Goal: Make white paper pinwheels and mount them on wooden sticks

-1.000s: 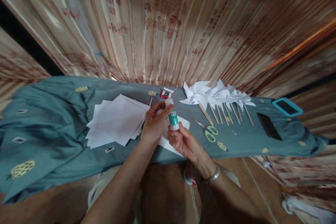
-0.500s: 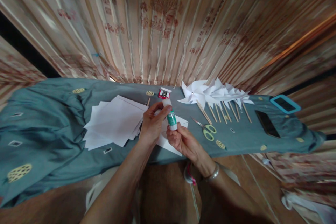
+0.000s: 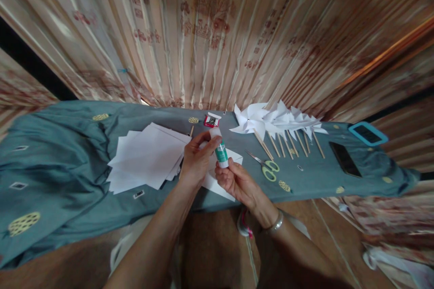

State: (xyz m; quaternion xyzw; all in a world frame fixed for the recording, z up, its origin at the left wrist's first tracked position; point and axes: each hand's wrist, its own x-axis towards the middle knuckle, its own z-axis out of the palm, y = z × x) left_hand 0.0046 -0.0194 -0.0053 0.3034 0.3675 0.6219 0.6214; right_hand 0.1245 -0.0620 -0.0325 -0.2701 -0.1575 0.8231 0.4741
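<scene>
A green and white glue stick (image 3: 221, 154) is held tilted between both hands above the table. My left hand (image 3: 197, 156) pinches its upper end, near the whitish cap. The fingers of my right hand (image 3: 236, 179) grip the bottom end. Beneath the hands lies a cut white paper (image 3: 217, 188), partly covered by them. To the left is a loose stack of white paper sheets (image 3: 145, 156). Green-handled scissors (image 3: 267, 168) lie on the cloth to the right of my right hand.
White paper pinwheels (image 3: 267, 119) on wooden sticks lie in a row at the back right. A small open red box (image 3: 212, 120) stands behind the hands. A dark phone (image 3: 345, 159) and a blue-framed device (image 3: 368, 133) lie at the right on the green tablecloth (image 3: 84, 144).
</scene>
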